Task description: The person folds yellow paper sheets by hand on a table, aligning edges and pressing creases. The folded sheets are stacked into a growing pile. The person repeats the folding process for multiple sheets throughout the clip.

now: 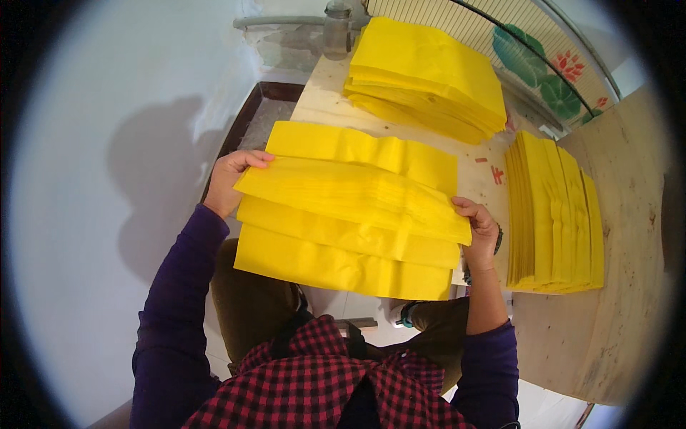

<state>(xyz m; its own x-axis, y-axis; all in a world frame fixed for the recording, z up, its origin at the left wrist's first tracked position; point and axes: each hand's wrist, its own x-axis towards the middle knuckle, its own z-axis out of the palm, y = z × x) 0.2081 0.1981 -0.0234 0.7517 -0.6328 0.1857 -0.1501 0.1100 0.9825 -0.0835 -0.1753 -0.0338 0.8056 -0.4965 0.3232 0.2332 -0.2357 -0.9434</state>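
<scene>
A layered bundle of yellow paper sheets (pixel 350 189) lies across the near part of the table, between my two hands. My left hand (pixel 234 174) is closed on its left end, with the thumb on top near the corner. At the right end, my right hand (pixel 480 227) pinches the bundle's corner. Another yellow layer (pixel 364 145) shows beyond the held bundle. On my side, further yellow layers (pixel 343 261) spread out in steps and overhang the table's near edge. Whether these layers are joined to the held bundle I cannot tell.
A thick yellow paper stack (pixel 429 68) sits at the back, and another (pixel 554 214) stands at the right on the wooden table (pixel 325 96). Small red pieces (pixel 497 174) lie between them. A glass jug (pixel 337 30) stands at the far left; a dark-rimmed tray (pixel 243 121) is beside the table.
</scene>
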